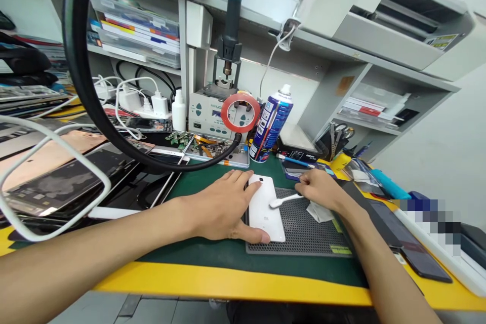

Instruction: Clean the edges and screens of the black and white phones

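Observation:
A white phone (265, 223) lies back side up on a grey perforated pad (309, 235), its camera cutout at the far end. My left hand (222, 205) spans its left side, thumb at the near edge and fingers along the far edge, gripping it. My right hand (315, 187) is closed around the handle of a white toothbrush (287, 199). The brush's oval head rests on or just over the middle of the phone's back; contact is hard to tell. Beneath my right wrist sits a crumpled whitish cloth or tissue (320, 212).
A black hose (78, 61) loops down in front on the left. Behind the green mat (190, 250) stand a blue spray can (271, 124), a soldering station (207, 116) with red tape (241, 112), and a parts tray (233, 161). Phone parts (76, 182) crowd the left.

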{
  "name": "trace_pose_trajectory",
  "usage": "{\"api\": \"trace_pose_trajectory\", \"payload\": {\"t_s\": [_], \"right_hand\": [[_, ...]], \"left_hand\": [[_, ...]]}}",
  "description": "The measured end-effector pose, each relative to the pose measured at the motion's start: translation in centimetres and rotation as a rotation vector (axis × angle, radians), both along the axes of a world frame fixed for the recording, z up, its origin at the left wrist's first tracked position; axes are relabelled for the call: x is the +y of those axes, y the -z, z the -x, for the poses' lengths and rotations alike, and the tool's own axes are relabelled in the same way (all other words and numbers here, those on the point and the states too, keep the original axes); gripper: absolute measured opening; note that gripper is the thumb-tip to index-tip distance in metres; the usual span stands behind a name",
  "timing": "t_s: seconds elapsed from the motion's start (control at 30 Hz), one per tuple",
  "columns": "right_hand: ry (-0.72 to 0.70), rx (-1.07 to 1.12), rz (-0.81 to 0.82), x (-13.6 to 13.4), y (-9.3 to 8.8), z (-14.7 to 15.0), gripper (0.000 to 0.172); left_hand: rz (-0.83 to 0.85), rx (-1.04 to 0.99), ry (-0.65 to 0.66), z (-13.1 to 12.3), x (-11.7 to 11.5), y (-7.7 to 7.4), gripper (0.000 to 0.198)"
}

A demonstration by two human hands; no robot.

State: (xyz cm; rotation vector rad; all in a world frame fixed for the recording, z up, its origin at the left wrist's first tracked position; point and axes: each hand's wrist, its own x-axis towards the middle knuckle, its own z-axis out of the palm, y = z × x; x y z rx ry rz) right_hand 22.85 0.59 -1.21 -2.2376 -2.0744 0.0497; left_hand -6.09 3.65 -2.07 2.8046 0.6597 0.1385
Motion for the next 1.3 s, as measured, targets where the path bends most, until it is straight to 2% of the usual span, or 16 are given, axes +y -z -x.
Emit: {"api": "trace_pose_trajectory", "payload": {"t_s": [0.2,0.4,0.6,0.67,0.87,1.03,1.1,1.3], "right_hand": [[0.183,-0.032,-0.076,0.2,0.0,-0.7,0.034],[0.006,0.021,0.003,0.1,0.1,-0.1,0.031],[0.192,-0.058,-0.082,0.3,0.0,-0.7,0.036],[0.205,-0.067,-0.108,0.4,0.1,-0.7,0.041],[0.027,0.034,-0.082,0.4,0.5,0.5,0.049],[0.1,-0.014,-0.16,0.5,0.7,0.2,0.053],[0.085,0.01,-0.166,0.5,0.5,0.2,0.055],[-0.092,0.154,-0.004,-0.6,-0.4,1.9,0.051]], "left_hand": [[-0.007,-0.015,-0.002,0.1,0.0,0.0,0.11],[-0.005,0.005,-0.006,0.0,0.0,0.0,0.11],[-0.006,0.002,-0.008,0.0,0.0,0.0,0.11],[0.0,-0.001,-0.006,0.0,0.0,0.0,0.109],[-0.009,0.004,-0.009,0.0,0.0,-0.1,0.11],[0.002,0.03,-0.013,-0.1,0.0,-0.2,0.11],[0.0,0.03,-0.007,-0.1,0.1,-0.1,0.113],[-0.044,0.003,0.002,-0.1,0.1,0.2,0.112]]}}
